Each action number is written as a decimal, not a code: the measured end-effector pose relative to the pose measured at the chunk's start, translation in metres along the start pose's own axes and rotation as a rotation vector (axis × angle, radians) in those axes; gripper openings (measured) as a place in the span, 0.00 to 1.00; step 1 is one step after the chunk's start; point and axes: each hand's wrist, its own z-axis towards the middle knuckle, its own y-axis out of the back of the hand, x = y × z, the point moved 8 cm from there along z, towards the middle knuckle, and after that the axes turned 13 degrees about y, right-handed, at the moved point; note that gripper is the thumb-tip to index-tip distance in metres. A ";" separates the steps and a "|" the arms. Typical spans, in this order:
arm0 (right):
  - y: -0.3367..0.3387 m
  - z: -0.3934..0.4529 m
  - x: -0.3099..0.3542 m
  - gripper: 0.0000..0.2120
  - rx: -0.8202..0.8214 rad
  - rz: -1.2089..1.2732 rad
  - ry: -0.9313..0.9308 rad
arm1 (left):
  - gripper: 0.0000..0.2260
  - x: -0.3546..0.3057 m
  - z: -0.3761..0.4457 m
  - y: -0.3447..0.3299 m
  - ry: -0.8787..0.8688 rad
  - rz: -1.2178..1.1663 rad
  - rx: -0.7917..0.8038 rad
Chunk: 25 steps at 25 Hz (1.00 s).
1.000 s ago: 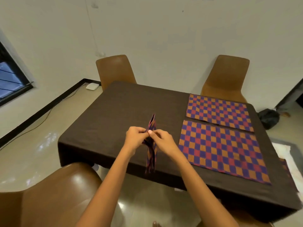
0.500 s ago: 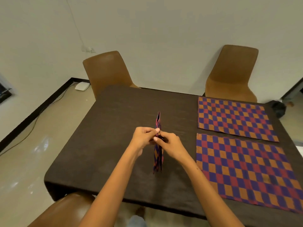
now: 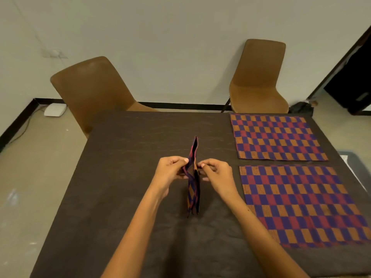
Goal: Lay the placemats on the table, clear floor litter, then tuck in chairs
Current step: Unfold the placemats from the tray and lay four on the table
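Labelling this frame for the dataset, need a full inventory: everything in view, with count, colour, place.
table: 1, dark brown cloth, centre
flat placemats: 2, blue, red and orange check, table's right side, one behind the other
held placemats: folded bundle, count unclear, same check, on edge above table centre
chairs: 2, brown, far side, not tucked in
white box: 1, floor, far left corner
dark bag: 1, floor, far right
left hand: pinches the bundle
right hand: pinches the bundle
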 end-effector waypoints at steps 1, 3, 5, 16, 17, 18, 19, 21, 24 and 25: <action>-0.003 0.006 -0.001 0.07 0.041 0.009 -0.001 | 0.07 -0.003 0.004 0.003 -0.012 0.013 -0.019; -0.013 0.011 0.004 0.05 0.145 0.067 0.026 | 0.07 -0.009 0.009 0.009 -0.033 0.033 -0.062; -0.021 0.016 0.007 0.10 0.203 0.123 0.053 | 0.10 -0.015 0.015 0.016 -0.072 0.024 -0.121; 0.034 0.057 -0.016 0.05 -0.049 0.097 -0.075 | 0.11 -0.050 0.028 0.054 -0.179 0.113 -0.260; 0.041 0.060 -0.014 0.05 -0.059 0.085 -0.070 | 0.11 -0.053 0.028 0.062 -0.178 0.168 -0.286; 0.044 0.063 -0.009 0.03 -0.054 0.067 -0.050 | 0.11 -0.056 0.029 0.067 -0.175 0.230 -0.304; 0.045 0.066 -0.002 0.02 -0.038 0.044 -0.017 | 0.11 -0.059 0.030 0.071 -0.172 0.293 -0.322; 0.040 0.071 0.016 0.01 0.019 0.005 0.058 | 0.10 -0.066 0.030 0.068 -0.193 0.435 -0.352; 0.028 0.077 0.038 0.04 0.103 0.020 0.127 | 0.14 -0.074 0.019 0.037 -0.296 0.613 -0.324; 0.022 0.079 0.044 0.05 0.127 0.030 0.144 | 0.15 -0.075 0.013 0.025 -0.332 0.621 -0.297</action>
